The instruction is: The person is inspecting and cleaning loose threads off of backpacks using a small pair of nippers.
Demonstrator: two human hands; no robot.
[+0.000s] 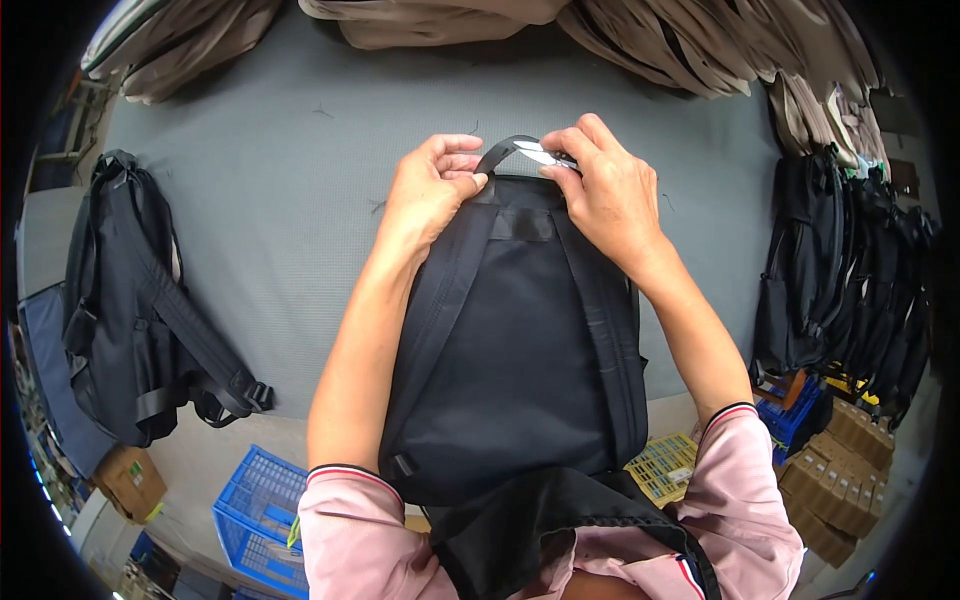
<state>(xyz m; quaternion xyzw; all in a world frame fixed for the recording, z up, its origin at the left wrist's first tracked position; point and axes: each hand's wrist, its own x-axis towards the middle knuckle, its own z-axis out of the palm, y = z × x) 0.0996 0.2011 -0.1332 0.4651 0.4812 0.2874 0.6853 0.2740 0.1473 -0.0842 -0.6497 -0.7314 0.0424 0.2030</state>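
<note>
A black backpack lies before me with its shoulder straps facing up and its top pointing away. At its top, a curved carry handle rises in an arch. My left hand pinches the left end of this handle between thumb and fingers. Over the handle's right side, my right hand grips small thread snips, their pale blades pointing left against the handle. The fingers hide most of the snips' body.
Another black backpack rests at the table's left edge. Brown-grey bags line the far side, and several black backpacks hang at the right. Below are a blue crate, a yellow crate and cardboard boxes. Loose threads dot the grey table.
</note>
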